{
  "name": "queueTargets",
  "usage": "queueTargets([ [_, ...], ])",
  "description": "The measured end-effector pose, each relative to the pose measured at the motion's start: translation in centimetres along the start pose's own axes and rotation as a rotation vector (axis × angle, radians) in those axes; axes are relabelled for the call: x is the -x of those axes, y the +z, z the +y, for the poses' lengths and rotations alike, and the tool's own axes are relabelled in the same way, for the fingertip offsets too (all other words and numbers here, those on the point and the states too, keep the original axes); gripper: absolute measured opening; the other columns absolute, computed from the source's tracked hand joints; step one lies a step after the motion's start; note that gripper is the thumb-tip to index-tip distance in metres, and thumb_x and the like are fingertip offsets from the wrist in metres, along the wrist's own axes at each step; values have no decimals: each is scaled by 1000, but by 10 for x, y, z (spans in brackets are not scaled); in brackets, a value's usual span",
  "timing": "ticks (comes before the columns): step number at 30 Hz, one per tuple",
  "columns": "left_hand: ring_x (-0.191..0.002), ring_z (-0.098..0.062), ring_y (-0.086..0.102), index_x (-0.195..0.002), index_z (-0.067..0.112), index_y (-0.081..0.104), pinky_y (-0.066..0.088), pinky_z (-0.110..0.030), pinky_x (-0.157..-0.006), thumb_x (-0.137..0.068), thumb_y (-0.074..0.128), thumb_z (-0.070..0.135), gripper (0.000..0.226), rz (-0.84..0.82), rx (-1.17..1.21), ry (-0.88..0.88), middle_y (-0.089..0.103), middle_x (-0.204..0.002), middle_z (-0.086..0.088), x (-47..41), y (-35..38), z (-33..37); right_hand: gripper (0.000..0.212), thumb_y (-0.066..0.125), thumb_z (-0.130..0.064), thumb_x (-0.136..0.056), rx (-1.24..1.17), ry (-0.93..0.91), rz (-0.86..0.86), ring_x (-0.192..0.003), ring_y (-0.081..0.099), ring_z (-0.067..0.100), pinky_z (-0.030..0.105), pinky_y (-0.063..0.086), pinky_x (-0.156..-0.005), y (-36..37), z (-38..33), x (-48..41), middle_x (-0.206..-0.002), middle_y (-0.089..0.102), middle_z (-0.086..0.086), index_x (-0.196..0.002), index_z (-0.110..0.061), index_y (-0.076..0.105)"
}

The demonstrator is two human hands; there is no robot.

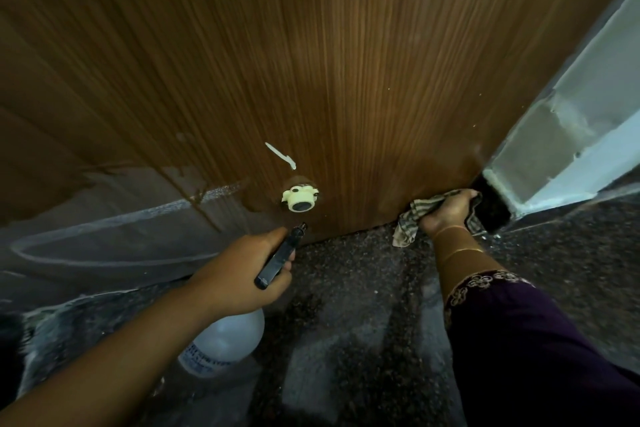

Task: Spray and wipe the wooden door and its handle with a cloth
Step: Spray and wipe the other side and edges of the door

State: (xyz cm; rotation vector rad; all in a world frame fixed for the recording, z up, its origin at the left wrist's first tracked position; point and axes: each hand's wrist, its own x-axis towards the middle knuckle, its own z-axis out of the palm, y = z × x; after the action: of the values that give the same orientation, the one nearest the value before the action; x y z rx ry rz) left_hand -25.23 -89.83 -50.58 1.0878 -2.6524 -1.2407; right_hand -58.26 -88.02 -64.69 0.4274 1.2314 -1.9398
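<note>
The brown wooden door (pixel 329 62) fills the upper view, seen from above down to its bottom edge. My left hand (pixel 242 270) grips a spray bottle (pixel 225 340) by its black trigger head, whose nozzle points at the door's lower part. The bottle's white body hangs below my hand. My right hand (pixel 446 211) holds a striped grey cloth (pixel 412 222) against the door's bottom right corner. A cream round fitting with a dark centre (pixel 299 199) sticks out of the door low down. No door handle is in view.
A white paint smear (pixel 280 154) marks the door above the fitting. A pale wall or frame (pixel 568 139) stands to the right of the door. The speckled dark stone floor (pixel 346 305) runs beneath. My right arm wears a dark purple embroidered sleeve (pixel 519 340) and thin bangles.
</note>
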Motion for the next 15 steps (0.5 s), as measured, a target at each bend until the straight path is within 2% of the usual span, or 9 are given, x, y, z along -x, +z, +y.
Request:
queueTargets([
  [3, -71, -9, 62, -90, 21, 55, 51, -36, -69, -85, 60, 18, 7, 17, 9, 11, 64, -81, 5, 4, -1, 1, 76, 17, -69, -92, 13, 87, 4, -137, 35, 30, 50, 23, -116, 5, 13, 16, -152, 34, 7, -149, -20, 31],
  [8, -73, -11, 64, -88, 23, 55, 51, -36, -68, -77, 53, 29, 13, 44, 26, 19, 64, -79, 6, 10, -1, 6, 82, 25, -72, -87, 100, 252, -49, -139, 31, 31, 49, 22, -116, 19, 71, 43, -155, 26, 8, -153, -23, 14],
  [15, -71, -12, 62, -90, 18, 56, 50, -35, -67, -83, 59, 19, 7, 82, -22, 10, 64, -80, -1, 25, -11, 10, 75, 18, -61, -96, -49, 525, -221, -136, 34, 36, 52, 22, -114, 56, 122, 127, -148, 36, 18, -147, -9, 32],
])
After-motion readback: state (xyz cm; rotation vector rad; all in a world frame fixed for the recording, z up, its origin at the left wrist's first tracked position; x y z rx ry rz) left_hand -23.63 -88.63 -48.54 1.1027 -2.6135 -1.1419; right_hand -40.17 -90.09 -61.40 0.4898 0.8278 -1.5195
